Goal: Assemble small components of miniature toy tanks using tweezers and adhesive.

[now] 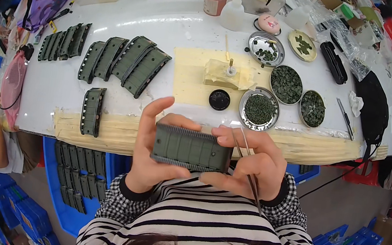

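We have one dark-green, ribbed rectangular panel (187, 148) underway at the white desk's (145, 21) near edge.
Left grip (147, 151) and right grip (264, 167) clasp it, right also silver tweezers (253, 188); similar panels' (133, 58) completion we cannot tell.

Purple bag (47, 3); pink jar (215, 1)

matt panel (184, 148), shiny metal tweezers (253, 187)
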A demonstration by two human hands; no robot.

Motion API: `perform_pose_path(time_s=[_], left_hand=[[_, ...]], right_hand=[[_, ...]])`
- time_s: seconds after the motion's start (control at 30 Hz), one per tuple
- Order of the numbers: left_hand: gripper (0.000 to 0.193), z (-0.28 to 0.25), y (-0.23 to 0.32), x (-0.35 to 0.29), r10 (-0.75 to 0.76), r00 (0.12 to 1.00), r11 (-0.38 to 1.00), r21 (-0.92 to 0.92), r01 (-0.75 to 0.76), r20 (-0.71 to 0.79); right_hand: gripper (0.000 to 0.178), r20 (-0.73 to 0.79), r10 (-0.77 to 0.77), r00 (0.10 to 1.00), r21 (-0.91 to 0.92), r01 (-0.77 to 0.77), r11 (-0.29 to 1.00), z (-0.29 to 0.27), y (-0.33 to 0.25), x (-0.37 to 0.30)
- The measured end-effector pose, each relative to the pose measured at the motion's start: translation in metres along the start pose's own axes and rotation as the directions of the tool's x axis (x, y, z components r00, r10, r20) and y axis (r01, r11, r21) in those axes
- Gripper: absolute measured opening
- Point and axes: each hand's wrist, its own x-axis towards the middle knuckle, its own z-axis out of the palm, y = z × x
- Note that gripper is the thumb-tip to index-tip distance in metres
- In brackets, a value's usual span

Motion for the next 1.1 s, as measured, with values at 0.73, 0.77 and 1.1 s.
perform_pose_path(time_s=[0.73, 0.77, 1.1], left_hand=[[0.058, 0.018, 0.004, 0.009, -0.311, 0.930, 0.922, -0.299, 0.245, -0.196], [0.060, 0.020, 0.006, 0.010, -0.292, 0.936, 0.932, -0.279, 0.232, -0.197], [0.043, 0.018, 0.003, 0.008, -0.191, 0.974, 0.947, -0.284, 0.149, -0.125]], right_hand=[[0.012, -0.189, 0.318, 0.929, -0.514, -0.369, 0.774, -0.058, 0.056, 0.008], [0.012, -0.190, 0.308, 0.932, -0.523, -0.362, 0.772, -0.057, 0.056, 0.009], [0.014, -0.174, 0.306, 0.936, -0.528, -0.350, 0.774, -0.055, 0.063, 0.013]])
